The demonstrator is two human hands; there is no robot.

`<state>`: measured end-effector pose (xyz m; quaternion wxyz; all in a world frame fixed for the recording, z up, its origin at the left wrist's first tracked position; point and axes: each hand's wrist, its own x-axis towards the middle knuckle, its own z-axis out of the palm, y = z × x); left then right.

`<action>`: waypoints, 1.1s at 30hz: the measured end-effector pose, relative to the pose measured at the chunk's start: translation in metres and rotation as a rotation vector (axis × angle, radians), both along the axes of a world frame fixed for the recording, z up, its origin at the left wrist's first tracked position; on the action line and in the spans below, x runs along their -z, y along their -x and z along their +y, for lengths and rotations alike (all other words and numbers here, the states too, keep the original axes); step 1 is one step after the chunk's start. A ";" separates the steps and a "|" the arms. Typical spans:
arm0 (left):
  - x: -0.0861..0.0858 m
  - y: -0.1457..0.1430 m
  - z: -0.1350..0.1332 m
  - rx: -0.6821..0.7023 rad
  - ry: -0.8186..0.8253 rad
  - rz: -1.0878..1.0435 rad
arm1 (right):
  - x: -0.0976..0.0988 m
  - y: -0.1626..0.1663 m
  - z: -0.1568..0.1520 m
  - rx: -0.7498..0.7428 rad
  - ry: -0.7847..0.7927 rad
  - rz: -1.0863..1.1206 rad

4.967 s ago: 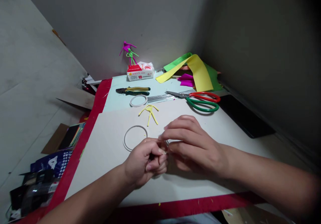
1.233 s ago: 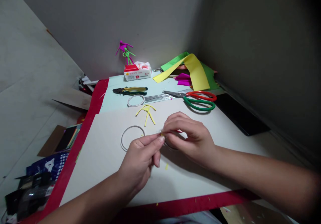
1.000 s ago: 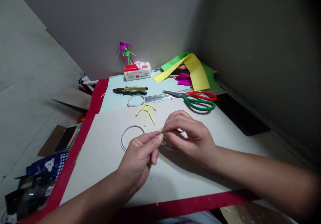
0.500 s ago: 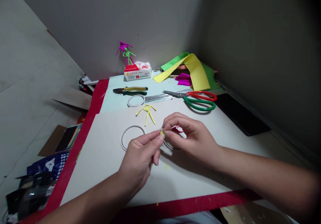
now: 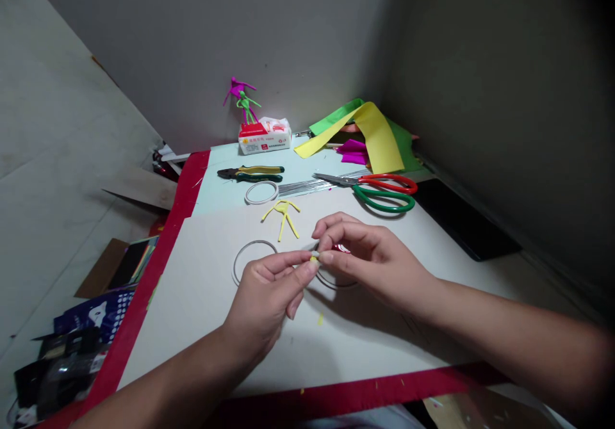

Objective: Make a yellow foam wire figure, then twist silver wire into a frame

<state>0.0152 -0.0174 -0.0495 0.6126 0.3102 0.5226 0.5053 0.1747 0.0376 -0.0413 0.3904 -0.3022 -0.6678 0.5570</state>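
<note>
Left edge: a blue printed packet (image 5: 93, 314) lies outside the red left edge (image 5: 170, 224) of the tabletop.

Left side of the sheet: a thin wire ring (image 5: 254, 262) lies flat on a cream card sheet (image 5: 192, 301), apparently set aside within easy reach.

Left hand: the left hand (image 5: 266, 298) is closed to a pinch, with thumb and forefinger gripping a small yellow piece (image 5: 314, 259).

Held piece: the small yellow piece sits near the middle of the sheet, between both hands. The close pinch seems meant to steady something this tiny; its exact shape is too small to tell.

Right hand: the right hand (image 5: 375, 262) also pinches the small yellow piece from the other side, its fingers curled. A second wire ring (image 5: 336, 280) lies below it, and a red loop (image 5: 342, 248) shows behind its fingers.

Back edge: pliers (image 5: 250, 173), a white wire coil (image 5: 261, 193), a yellow stick figure (image 5: 281, 218), straight wires (image 5: 302, 188) and red-and-green scissors (image 5: 387, 193) lie beyond the hands, seemingly kept clear of the working space.

Back right corner: yellow paper strips (image 5: 379, 139) are heaped there.
</note>
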 end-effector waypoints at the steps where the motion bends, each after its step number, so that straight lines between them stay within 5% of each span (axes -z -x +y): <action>1: 0.000 0.000 0.000 0.004 -0.004 0.019 | 0.000 -0.001 0.001 -0.029 0.054 0.023; 11: 0.001 0.005 -0.004 0.052 -0.092 0.444 | 0.003 -0.005 0.008 -0.214 0.345 0.021; 21: 0.001 0.003 -0.007 0.017 -0.243 0.614 | 0.001 -0.002 0.008 -0.182 0.231 -0.076; 33: 0.006 0.004 -0.005 0.026 -0.332 0.556 | 0.005 -0.002 0.008 -0.177 0.264 -0.082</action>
